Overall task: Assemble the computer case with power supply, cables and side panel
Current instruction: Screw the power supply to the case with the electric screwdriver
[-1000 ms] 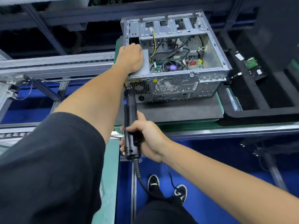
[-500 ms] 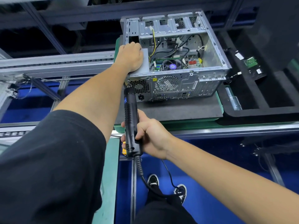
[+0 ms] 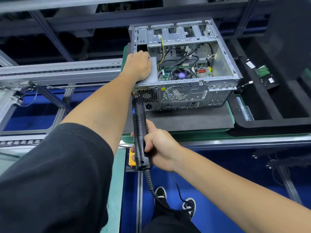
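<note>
An open metal computer case (image 3: 185, 93) lies on its side on a dark mat, rear panel facing me, with the motherboard and cables visible inside. The grey power supply (image 3: 154, 71) sits in its near-left corner. My left hand (image 3: 138, 66) lies on top of the power supply, fingers curled over its far edge. My right hand (image 3: 159, 147) grips a black corded electric screwdriver (image 3: 138, 120). It points up, and its tip is at the case's rear left corner, beside the power supply's vent grille. No side panel is in view.
The case's dark foam mat (image 3: 185, 120) lies on a green pallet (image 3: 230, 113) on the conveyor. A black foam tray (image 3: 269, 122) at the right holds a green circuit board (image 3: 261, 71). Metal rails (image 3: 58, 69) run to the left. A yellow box (image 3: 131, 158) sits behind the screwdriver.
My right hand has raised the screwdriver slightly toward the case's rear corner. My left hand has stayed on the power supply.
</note>
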